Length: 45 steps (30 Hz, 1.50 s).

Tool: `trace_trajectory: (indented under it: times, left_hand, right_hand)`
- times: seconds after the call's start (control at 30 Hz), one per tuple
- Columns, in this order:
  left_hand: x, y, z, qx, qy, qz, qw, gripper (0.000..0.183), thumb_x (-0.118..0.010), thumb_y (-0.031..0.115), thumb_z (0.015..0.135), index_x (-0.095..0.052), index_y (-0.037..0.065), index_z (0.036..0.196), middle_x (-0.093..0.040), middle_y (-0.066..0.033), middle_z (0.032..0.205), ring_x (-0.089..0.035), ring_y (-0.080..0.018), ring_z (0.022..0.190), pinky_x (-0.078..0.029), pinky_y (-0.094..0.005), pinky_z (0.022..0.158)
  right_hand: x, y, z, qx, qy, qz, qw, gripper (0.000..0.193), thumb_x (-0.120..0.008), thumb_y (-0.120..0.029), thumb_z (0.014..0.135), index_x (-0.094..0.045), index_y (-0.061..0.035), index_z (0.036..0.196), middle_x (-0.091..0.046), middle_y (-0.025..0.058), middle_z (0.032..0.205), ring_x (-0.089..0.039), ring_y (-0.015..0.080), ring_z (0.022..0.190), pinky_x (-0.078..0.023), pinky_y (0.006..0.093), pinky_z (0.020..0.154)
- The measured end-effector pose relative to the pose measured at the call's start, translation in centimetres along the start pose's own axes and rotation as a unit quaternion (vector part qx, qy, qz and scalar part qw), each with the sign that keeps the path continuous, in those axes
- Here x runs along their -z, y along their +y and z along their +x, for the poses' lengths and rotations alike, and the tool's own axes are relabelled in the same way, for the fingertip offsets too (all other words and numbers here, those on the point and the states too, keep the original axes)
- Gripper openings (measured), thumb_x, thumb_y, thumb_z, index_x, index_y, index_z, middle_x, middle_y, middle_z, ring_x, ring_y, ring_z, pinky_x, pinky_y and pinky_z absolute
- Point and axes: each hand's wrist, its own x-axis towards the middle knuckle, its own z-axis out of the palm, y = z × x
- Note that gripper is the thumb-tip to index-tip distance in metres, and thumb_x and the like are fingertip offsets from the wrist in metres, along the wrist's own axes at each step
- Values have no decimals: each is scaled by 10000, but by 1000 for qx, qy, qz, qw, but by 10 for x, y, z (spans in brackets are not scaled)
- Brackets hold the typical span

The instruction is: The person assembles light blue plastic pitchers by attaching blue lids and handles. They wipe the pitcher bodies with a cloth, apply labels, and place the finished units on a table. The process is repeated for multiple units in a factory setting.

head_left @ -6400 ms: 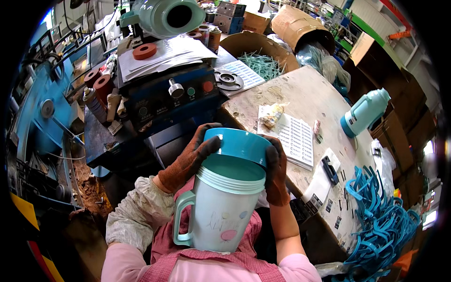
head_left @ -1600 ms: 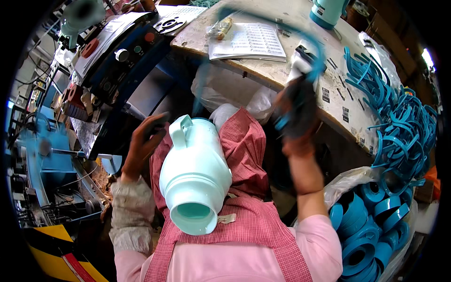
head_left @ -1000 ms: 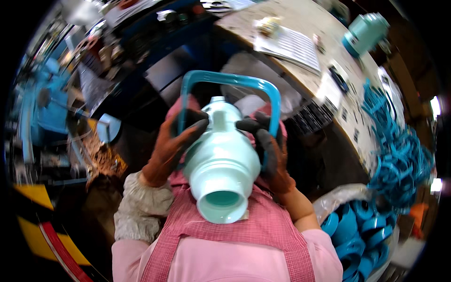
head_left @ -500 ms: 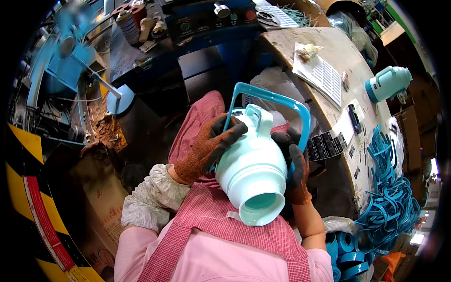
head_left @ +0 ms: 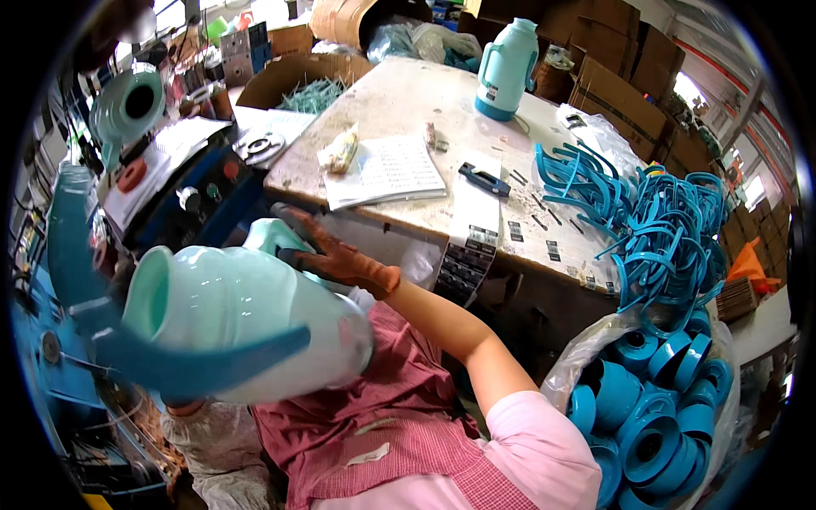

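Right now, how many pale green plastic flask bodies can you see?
3. One large pale green plastic flask body lies in the lap under the right hand; one stands upright on the far table edge; one sits at upper left. Others may be hidden.
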Motion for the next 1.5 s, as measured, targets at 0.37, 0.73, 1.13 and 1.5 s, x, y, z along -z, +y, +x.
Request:
trace_trajectory:
  times: [0.37, 0.73, 1.13, 1.5]
  left_hand:
    - [54, -95, -93, 192, -300, 245, 902, 413, -635, 110, 787, -603, 81, 1198, -535, -154, 1274, -439, -356, 1223, -297, -448, 1071]
    - [351, 153, -551, 861, -165, 383, 291, 351, -674, 250, 739, -652, 5, 989, -670, -191, 934, -639, -295, 881, -482, -411, 801]
    - [336, 174, -567, 851, -40, 397, 340, 334, -685, 301, 720, -670, 28, 913, -670, -174, 902, -631, -298, 889, -463, -442, 805]
    - [306, 303, -663, 913, -62, 317, 250, 329, -695, 347, 703, -686, 49, 843, -671, -159, 872, -624, -301, 896, -445, -471, 808]
  right_hand:
    - [345, 129, 49, 16, 439, -289, 850, 289, -576, -320, 911, -592, -55, 1025, -616, 47, 869, -584, 184, 811, -487, 336, 714]
    - [475, 102, 26, -149, 358, -403, 829, 363, -577, -331, 914, -450, -109, 1173, -574, 82, 1034, -598, 246, 868, -471, 392, 798]
    - [174, 6, 127, -170, 163, -155, 959, 538, -569, -292, 926, -268, -148, 1348, -519, 128, 1219, -612, 323, 928, -449, 467, 884]
    - [98, 7, 129, -264, -49, -19, 963, 458, -540, -291, 937, -472, -61, 1328, -539, 99, 1275, -594, 230, 1023, -506, 347, 833]
